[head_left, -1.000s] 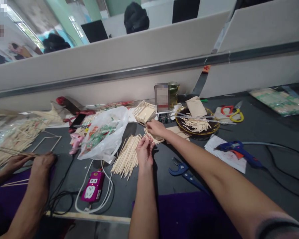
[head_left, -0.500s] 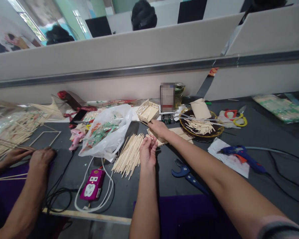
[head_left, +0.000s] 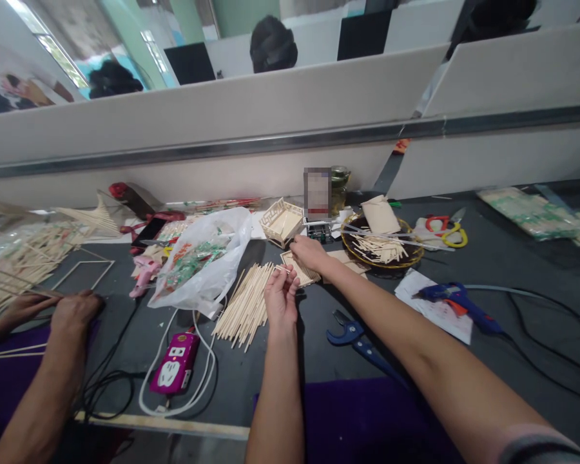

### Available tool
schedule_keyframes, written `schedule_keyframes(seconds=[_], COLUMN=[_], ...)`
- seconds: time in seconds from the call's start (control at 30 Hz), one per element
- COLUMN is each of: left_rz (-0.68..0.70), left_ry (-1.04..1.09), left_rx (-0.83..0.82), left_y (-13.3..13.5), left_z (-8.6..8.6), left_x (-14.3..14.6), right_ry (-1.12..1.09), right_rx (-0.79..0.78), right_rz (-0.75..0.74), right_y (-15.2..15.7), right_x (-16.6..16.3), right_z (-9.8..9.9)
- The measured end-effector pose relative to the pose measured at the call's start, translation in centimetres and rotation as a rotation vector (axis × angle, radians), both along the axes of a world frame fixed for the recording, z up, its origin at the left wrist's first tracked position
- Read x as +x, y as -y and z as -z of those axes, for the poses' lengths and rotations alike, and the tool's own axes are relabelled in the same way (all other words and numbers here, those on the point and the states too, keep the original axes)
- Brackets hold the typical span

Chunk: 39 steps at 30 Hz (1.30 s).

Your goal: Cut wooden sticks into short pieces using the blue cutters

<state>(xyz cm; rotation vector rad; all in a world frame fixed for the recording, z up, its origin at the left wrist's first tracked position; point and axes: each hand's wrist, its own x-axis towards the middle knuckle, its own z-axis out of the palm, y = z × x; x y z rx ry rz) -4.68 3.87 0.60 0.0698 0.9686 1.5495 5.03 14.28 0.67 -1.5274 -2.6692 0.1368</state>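
My left hand (head_left: 281, 298) is held palm up, its fingers closed on short wooden stick pieces (head_left: 283, 269). It is just right of a pile of long wooden sticks (head_left: 244, 306). Beyond it, my right hand (head_left: 310, 254) reaches over a small flat stick panel (head_left: 305, 276) with a raised edge. The right fingertips are bent together close to a little hexagonal wooden box (head_left: 282, 224) with lattice sides; whatever they pinch is hidden. To the right, a round dark basket (head_left: 418, 256) holds many short cut sticks (head_left: 377, 247).
Blue cutters (head_left: 362, 341) and a blue glue gun (head_left: 464, 304) lie on the right. A white plastic bag (head_left: 207, 270), a purple power strip (head_left: 176, 363) with looped cable and a pink glue gun (head_left: 145, 274) lie left. Another person's hands (head_left: 75, 312) work at far left.
The view has shifted slightly. My right hand has moved a little to the right, away from the lattice box. My left hand still holds the short pieces.
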Motion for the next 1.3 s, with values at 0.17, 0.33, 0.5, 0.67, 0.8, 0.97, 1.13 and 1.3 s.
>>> schedule_keyframes(seconds=[0.17,0.33,0.5,0.67,0.8,0.97,1.13,1.3], left_rz=[-0.17,-0.09,-0.007,0.133,0.223,0.268,0.32,0.336], left_ry=[-0.015,-0.04,-0.077,-0.085,-0.092,-0.114,-0.058,-0.034], left_rx=[-0.022,-0.013,-0.013,0.025,0.052,0.036,-0.044,-0.064], left_y=[-0.1,-0.3,-0.1,0.5,0.9,1.1,1.2,1.2], left_z=[0.1,0.6,0.6,0.5,0.9,1.2,1.1,1.1], left_x=[-0.3,0.0,0.5,1.3,2.1,3.0,3.3,3.4], right_ry=[-0.032,-0.079,-0.678,-1.268,-1.328,-1.356,-1.361,-1.375], right_rx=[-0.017,0.004,-0.211,-0.626,-0.64,-0.574,-0.541,-0.564], right_rz=[0.019,0.005,0.208,0.27,0.313,0.324,0.354,0.375], right_y=[0.4,1.1,2.6,5.8,7.9,9.0,9.4,9.6], right_x=[0.7,0.0,0.6,3.2,5.0,5.8,6.1,6.3], right_z=[0.4,0.4,0.0,-0.4,-0.6,-0.5,-0.3,-0.2])
